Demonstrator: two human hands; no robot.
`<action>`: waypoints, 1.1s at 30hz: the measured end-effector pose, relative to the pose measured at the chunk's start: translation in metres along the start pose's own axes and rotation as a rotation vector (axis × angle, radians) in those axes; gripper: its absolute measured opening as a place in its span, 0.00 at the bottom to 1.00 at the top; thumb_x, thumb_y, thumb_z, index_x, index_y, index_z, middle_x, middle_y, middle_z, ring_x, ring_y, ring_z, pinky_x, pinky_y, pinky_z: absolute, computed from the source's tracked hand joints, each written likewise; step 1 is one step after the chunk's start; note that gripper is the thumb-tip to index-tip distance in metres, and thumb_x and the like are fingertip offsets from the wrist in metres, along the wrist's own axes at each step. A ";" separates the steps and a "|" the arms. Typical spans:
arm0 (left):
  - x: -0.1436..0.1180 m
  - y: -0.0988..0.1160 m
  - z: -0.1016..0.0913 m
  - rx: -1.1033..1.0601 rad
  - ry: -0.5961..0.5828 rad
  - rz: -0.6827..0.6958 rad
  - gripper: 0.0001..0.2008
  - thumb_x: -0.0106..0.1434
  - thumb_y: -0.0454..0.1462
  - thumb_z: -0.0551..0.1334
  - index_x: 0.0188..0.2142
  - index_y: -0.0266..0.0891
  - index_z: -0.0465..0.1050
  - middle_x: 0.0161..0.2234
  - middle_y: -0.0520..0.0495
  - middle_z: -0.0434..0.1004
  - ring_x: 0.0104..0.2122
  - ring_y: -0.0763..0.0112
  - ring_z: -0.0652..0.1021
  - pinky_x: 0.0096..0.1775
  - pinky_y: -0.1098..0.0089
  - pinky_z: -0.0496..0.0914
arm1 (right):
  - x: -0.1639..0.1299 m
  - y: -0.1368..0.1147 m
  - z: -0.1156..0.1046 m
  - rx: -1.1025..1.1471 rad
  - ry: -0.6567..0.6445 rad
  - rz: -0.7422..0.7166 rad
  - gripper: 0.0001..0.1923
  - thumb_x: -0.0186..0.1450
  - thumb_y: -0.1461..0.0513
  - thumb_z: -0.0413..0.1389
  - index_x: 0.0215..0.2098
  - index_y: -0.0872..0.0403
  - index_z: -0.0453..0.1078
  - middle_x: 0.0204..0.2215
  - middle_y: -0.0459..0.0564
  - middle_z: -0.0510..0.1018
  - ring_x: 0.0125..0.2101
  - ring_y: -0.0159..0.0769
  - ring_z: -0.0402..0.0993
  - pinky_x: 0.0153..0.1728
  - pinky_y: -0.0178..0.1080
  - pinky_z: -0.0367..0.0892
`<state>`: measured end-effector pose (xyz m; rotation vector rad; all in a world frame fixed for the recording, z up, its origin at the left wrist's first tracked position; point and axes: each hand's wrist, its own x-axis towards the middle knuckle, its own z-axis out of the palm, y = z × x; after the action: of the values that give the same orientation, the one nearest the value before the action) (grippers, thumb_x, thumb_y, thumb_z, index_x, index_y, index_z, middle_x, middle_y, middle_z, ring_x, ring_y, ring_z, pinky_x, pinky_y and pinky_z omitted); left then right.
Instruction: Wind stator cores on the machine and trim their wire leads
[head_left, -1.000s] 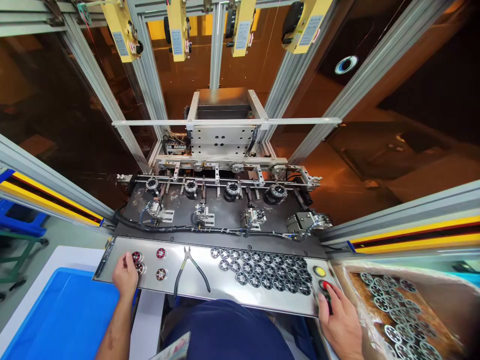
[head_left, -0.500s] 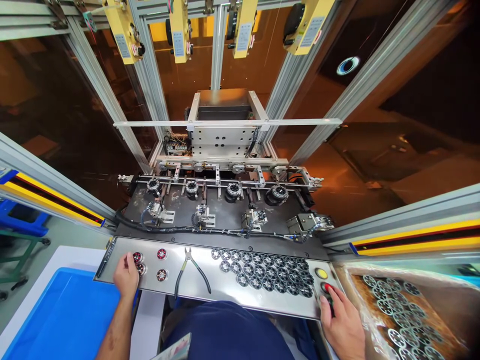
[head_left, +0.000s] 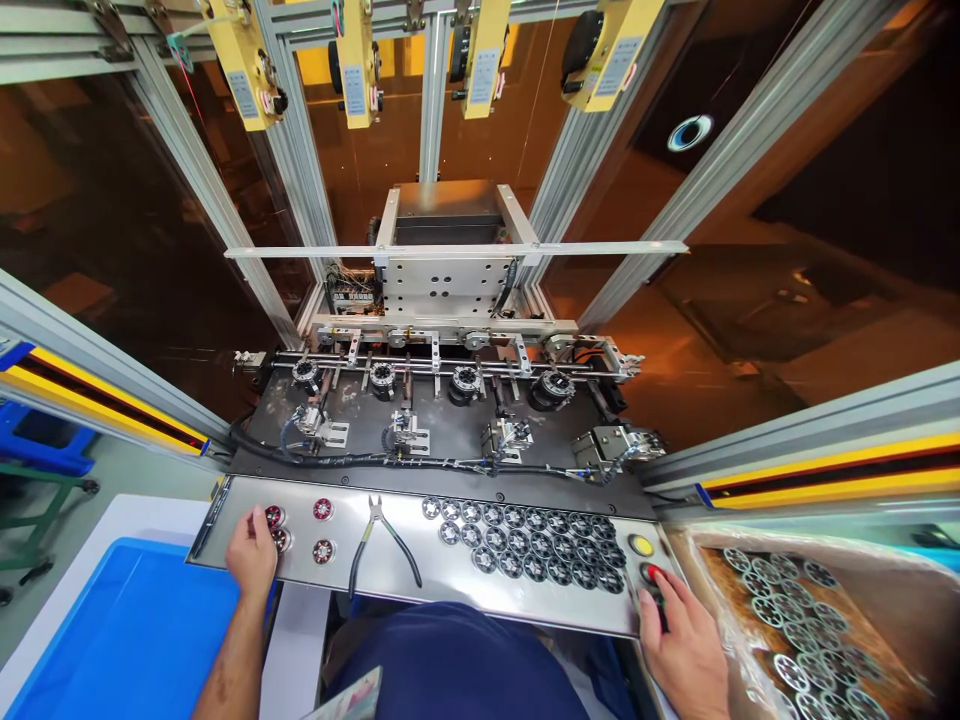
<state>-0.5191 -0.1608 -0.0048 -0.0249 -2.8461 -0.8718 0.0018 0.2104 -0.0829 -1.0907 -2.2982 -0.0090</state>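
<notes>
Hardly any movement is seen since the earlier frames: both hands are kept in place, and only the whole view has shifted slightly. At far left, a blue tray (head_left: pixel 142 625) is set on a white surface, just below the left end of the steel worktop (head_left: pixel 457 585). Over that end's front edge, the left hand (head_left: pixel 253 555) is reached, its thumb and fingertips drawn together beside two red-wound discs (head_left: pixel 274 516); whether one is pinched cannot be told. Two more red-wound discs (head_left: pixel 323 551) are set to their right, with bare steel between the pairs. Next, pliers (head_left: pixel 376 511) are laid with handles splayed, one tip close to the front edge. Past another bare gap, dark discs (head_left: pixel 538 542) are packed in three rows, with a plain strip left along the front edge. At the right end, beside a yellow button (head_left: pixel 641 545), a red button (head_left: pixel 652 572) is touched by the right hand (head_left: pixel 684 635), its thumb spread from the fingers. Beyond, more discs (head_left: pixel 790 672) are held in a plastic-lined box (head_left: pixel 712 580).
</notes>
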 end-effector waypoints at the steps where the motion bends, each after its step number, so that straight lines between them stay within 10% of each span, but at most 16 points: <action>1: 0.000 0.000 0.000 0.003 -0.001 0.000 0.13 0.69 0.43 0.61 0.46 0.36 0.74 0.42 0.46 0.78 0.40 0.66 0.79 0.44 0.58 0.76 | 0.000 0.000 0.000 0.000 0.003 0.001 0.28 0.73 0.50 0.43 0.56 0.65 0.68 0.50 0.69 0.73 0.50 0.57 0.71 0.52 0.56 0.68; 23: 0.004 0.000 -0.001 0.010 0.004 0.020 0.15 0.69 0.46 0.59 0.44 0.36 0.74 0.37 0.47 0.78 0.37 0.67 0.78 0.43 0.59 0.73 | -0.002 -0.010 -0.008 0.021 -0.047 -0.050 0.29 0.74 0.52 0.43 0.67 0.60 0.57 0.62 0.67 0.65 0.59 0.57 0.66 0.58 0.58 0.66; 33: 0.004 0.007 -0.003 0.015 0.026 0.030 0.17 0.67 0.47 0.56 0.42 0.38 0.76 0.32 0.46 0.78 0.34 0.63 0.77 0.39 0.63 0.69 | 0.000 -0.006 -0.019 -0.033 -0.082 -0.074 0.28 0.73 0.50 0.44 0.62 0.62 0.62 0.52 0.65 0.75 0.56 0.56 0.68 0.54 0.56 0.68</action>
<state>-0.5224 -0.1565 0.0025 -0.0534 -2.8205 -0.8392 0.0075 0.2021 -0.0654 -1.0389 -2.4183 -0.0320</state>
